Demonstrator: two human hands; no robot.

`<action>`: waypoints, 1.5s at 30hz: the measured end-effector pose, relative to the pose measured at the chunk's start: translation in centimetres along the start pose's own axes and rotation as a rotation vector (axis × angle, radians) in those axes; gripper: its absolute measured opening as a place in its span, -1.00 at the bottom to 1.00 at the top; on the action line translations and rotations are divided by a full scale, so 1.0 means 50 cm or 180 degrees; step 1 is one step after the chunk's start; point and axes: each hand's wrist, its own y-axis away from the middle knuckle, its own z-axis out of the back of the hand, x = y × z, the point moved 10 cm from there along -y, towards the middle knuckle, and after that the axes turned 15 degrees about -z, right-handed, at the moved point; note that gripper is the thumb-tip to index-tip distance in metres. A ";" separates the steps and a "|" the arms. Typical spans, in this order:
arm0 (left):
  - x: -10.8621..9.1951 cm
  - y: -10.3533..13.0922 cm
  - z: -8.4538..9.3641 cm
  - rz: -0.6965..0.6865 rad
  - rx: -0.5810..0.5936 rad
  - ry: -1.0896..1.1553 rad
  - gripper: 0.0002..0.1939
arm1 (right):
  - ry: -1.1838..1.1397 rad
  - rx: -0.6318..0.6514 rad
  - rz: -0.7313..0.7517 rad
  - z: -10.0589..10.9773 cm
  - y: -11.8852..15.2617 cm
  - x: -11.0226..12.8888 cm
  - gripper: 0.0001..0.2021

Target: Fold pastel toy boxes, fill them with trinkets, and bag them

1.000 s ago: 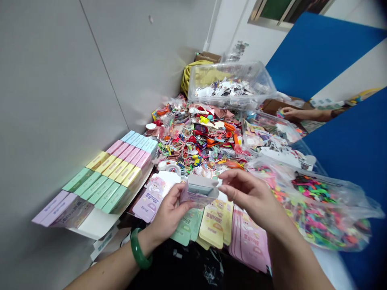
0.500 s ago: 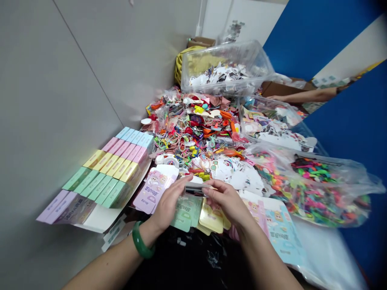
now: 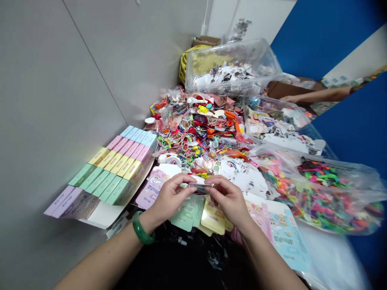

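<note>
Between my left hand (image 3: 172,197) and my right hand (image 3: 228,199) is a thin flat piece (image 3: 200,186), seen nearly edge-on. Each hand pinches one end of it with thumb and fingers; its printed side, if any, cannot be made out. Just below lie flattened green cartons (image 3: 188,213) and yellow cartons (image 3: 212,217). Purple flattened cartons (image 3: 151,187) lie beyond my left hand, while pink ones (image 3: 256,213) and light-blue ones (image 3: 287,233) lie right of my right hand. A green bangle (image 3: 142,228) circles my left wrist.
Filled small boxes (image 3: 110,165) stand in colour rows by the grey wall (image 3: 60,100). A heap of small trinkets (image 3: 196,125) covers the middle. Behind is a clear bin (image 3: 231,78); at right, a bag of colourful pieces (image 3: 329,193). Another person's arm (image 3: 320,95) reaches in.
My left hand has gone from fairly straight fingers to a pinch on the flat piece's left end. The piece now lies level between both hands. The view has shifted slightly.
</note>
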 end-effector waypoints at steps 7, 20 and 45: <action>-0.034 0.006 0.001 -0.0740 0.0321 -0.0330 -0.82 | 0.1389 -0.0144 0.1677 -0.017 0.069 0.055 -0.76; -0.031 -0.012 -0.003 -0.0425 0.0068 -0.0397 -0.94 | 0.0867 -0.0149 0.1157 -0.005 0.039 0.069 -0.90; -0.205 0.049 0.052 -0.1702 0.0057 -0.1554 -0.63 | 0.2171 -0.0037 0.2736 -0.061 0.101 0.178 -0.52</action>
